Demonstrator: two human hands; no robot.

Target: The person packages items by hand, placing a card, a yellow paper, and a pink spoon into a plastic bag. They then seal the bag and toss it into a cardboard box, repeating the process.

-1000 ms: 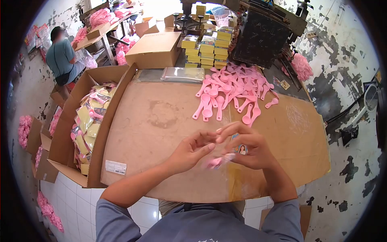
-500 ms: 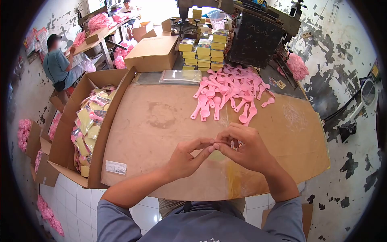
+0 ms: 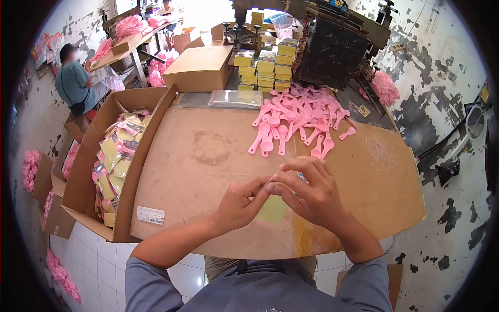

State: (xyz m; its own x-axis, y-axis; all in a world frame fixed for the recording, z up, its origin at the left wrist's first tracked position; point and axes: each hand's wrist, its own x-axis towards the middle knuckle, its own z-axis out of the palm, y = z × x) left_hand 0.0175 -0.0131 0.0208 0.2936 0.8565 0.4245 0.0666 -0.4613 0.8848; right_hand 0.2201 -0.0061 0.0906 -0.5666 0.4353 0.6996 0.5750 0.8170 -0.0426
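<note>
Fingertips together, my two hands meet over the front middle of the table. My left hand (image 3: pixel 240 204) is closed in a pinch of thumb and index finger; what lies between them cannot be made out. From the right, my right hand (image 3: pixel 312 190) touches those fingertips with its thumb, its other fingers curled and raised. A bit of a printed card (image 3: pixel 302 177), blue in colour, shows between the right fingers. Below the hands appears a pale yellow-green patch (image 3: pixel 273 209). Beyond them lies a heap of pink plastic scoops (image 3: pixel 304 114).
An open carton (image 3: pixel 136 208) on the left holds packets with yellow cards and pink scoops (image 3: pixel 110 151). At the back stand stacked yellow card bundles (image 3: pixel 266 67), a closed box (image 3: pixel 200 65), clear plastic bags (image 3: pixel 235 98) and a dark machine (image 3: pixel 332 49). A person (image 3: pixel 75 80) sits far left.
My right fingers have lifted and spread somewhat from the pinch, and more of the blue print shows. The yellow-green patch below the hands is plainer. My left hand has barely shifted.
</note>
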